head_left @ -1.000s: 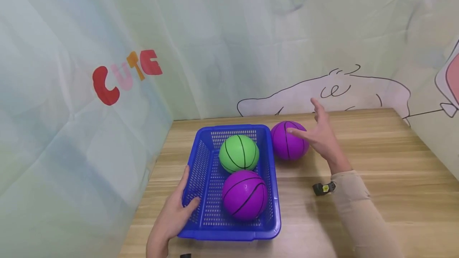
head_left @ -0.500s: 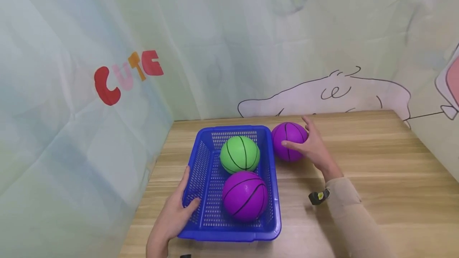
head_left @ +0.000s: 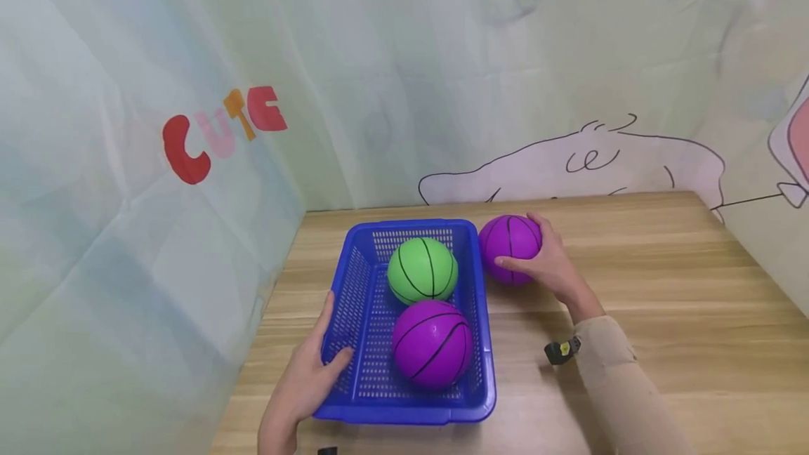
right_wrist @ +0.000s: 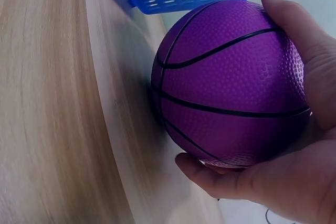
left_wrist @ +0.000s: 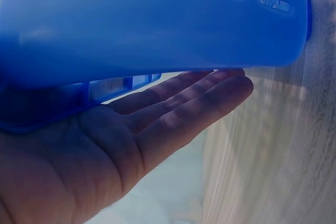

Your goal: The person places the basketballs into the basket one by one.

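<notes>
A blue plastic basket stands on the table, holding a green ball with black lines and, in front of it, a purple ball. At the basket's left side my left hand grips the wall, thumb over the rim and fingers along the outside; the left wrist view shows those fingers fairly straight under the rim. Behind the basket's right side, a second purple ball rests on the table. My right hand holds it from the right, thumb and fingers spread around its sides.
Wood-grain table extends to the right of the basket. Printed cloth hangs close behind the table and along its left side. A black wrist camera sticks out from the right wrist.
My right hand has come down and leftward from above the second purple ball and now grasps it. The left hand and basket have stayed in place.
</notes>
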`<state>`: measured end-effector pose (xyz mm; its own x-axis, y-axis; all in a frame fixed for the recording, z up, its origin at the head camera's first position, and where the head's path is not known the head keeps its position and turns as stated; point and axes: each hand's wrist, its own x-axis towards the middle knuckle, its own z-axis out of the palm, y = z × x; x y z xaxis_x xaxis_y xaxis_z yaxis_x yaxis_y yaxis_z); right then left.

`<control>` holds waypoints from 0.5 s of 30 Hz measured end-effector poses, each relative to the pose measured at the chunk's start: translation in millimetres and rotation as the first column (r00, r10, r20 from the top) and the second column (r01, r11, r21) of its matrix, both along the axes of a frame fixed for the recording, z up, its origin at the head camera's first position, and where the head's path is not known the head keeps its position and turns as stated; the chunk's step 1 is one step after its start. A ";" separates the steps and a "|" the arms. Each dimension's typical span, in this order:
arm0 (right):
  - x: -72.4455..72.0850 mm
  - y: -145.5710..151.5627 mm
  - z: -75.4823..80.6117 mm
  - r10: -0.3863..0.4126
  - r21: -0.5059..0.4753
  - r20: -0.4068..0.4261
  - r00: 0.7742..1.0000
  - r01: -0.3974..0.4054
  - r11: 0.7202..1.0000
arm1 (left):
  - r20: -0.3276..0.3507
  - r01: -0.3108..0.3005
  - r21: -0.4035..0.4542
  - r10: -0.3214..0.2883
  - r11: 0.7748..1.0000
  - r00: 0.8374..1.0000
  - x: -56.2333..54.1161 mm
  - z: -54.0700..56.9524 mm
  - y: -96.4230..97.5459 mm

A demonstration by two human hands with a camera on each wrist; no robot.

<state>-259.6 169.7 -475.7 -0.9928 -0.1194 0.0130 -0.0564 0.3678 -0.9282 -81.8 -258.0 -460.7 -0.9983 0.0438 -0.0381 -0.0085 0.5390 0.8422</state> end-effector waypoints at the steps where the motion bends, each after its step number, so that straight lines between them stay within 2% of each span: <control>1: 0.5 0.4 0.7 0.004 -0.010 0.001 1.000 -0.004 1.000 | -0.001 0.002 -0.001 -0.002 1.000 1.000 -0.5 0.3 0.1; 15: 3.9 4.3 0.2 0.032 -0.073 0.003 0.999 -0.031 0.997 | -0.004 0.007 -0.002 -0.007 1.000 1.000 -2.1 -1.1 -0.4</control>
<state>-255.8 174.0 -475.5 -0.9886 -0.1497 0.0189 -0.0631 0.2968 -0.9528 -83.9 -258.4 -461.8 -0.9981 0.0504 -0.0344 -0.0017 0.5405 0.8414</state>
